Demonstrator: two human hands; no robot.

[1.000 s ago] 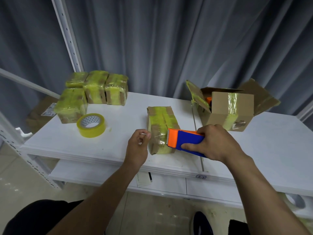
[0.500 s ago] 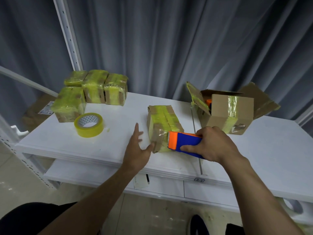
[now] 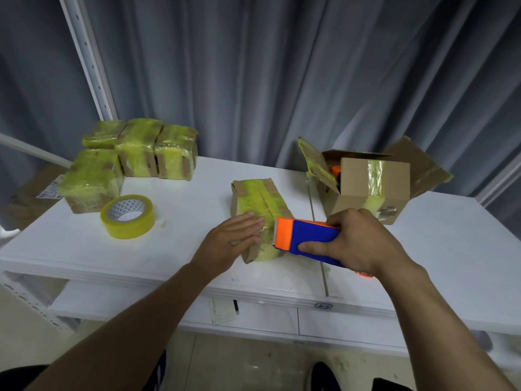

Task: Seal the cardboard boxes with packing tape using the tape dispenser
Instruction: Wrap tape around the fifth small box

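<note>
A small cardboard box (image 3: 258, 198) wrapped in yellow tape lies in the middle of the white table (image 3: 197, 210). My left hand (image 3: 231, 244) lies flat with straight fingers on the box's near left side. My right hand (image 3: 358, 244) grips a blue and orange tape dispenser (image 3: 304, 238), whose toothed orange end sits at the box's near right edge, close to my left fingertips.
Several tape-wrapped boxes (image 3: 135, 159) stand at the back left, with a loose roll of yellow tape (image 3: 128, 215) in front of them. An open cardboard box (image 3: 369, 187) with spread flaps stands at the back right. Grey curtains hang behind; a metal shelf post (image 3: 90, 60) rises on the left.
My left hand went from a pinch beside the box to lying flat on its near side. The dispenser in my right hand shifted slightly along the box's near end.
</note>
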